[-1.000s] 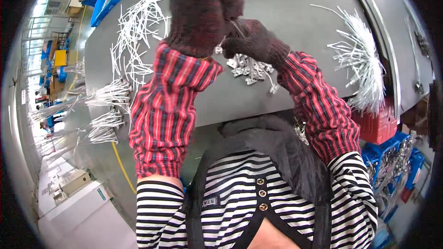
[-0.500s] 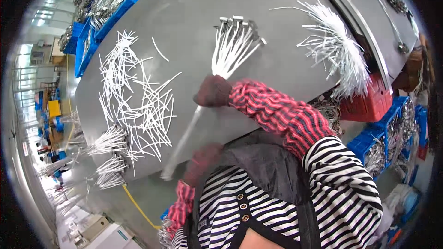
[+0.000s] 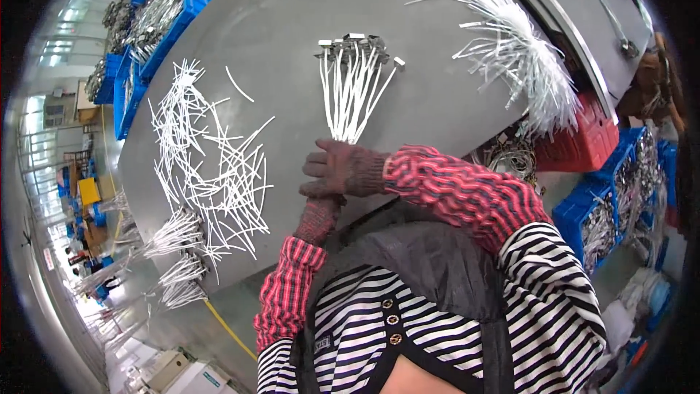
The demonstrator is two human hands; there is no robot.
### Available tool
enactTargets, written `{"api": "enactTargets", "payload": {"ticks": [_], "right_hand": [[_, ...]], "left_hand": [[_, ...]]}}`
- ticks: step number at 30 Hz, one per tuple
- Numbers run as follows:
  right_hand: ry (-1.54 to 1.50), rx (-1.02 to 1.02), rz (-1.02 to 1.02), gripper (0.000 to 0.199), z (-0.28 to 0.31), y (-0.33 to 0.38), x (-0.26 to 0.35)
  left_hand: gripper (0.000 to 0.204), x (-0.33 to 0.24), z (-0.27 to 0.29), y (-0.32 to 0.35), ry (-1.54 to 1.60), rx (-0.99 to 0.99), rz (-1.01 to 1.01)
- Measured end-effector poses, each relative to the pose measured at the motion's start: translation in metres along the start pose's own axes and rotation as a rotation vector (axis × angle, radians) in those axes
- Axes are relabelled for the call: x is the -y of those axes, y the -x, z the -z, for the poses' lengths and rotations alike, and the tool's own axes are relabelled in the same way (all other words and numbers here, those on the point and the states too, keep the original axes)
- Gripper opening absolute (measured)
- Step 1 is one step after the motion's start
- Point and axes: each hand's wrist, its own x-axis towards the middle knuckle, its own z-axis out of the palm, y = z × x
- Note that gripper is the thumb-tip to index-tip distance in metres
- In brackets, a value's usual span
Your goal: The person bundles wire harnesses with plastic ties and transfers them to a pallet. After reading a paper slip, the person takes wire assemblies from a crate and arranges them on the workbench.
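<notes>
Wires [image 3: 354, 91] in a white bundle lie fanned on the grey surface [image 3: 292, 14], metal-tipped ends away from the person. The right hand [image 3: 343, 168], gloved, grasps the gathered near end, fingers closed on it. The left hand [image 3: 319, 219] sits just beneath, and I cannot tell its grip. They look light, thin and floppy, likely to splay, so holding the bunched end suits best. Loose white strips [image 3: 211, 168] lie scattered to the left.

— What's on the grey bench [image 3: 292, 22]?
— A bundle of white wires with metal terminals [image 3: 352, 84] near its middle. Left of that bundle, loose white wires [image 3: 208, 164] lie scattered; right of it, a bushy white wire heap [image 3: 514, 55] overhangs the edge.
</notes>
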Motion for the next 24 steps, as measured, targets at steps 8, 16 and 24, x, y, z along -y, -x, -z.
{"api": "enactTargets", "payload": {"ticks": [8, 16, 24], "right_hand": [[-0.989, -0.509, -1.784, 0.035, -0.007, 0.103, -0.032], [-1.141, -0.783, -1.745, 0.026, -0.034, 0.088, -0.07], [-0.523, -0.423, -1.457, 0.036, -0.032, 0.123, -0.087]], "left_hand": [[0.014, -0.041, 0.003, -0.001, 0.473, -0.129, 0.183], [0.019, -0.065, 0.009, -0.003, 0.715, -0.023, 0.534], [0.019, -0.055, 0.003, -0.004, 0.4, -0.074, 0.12]]}}
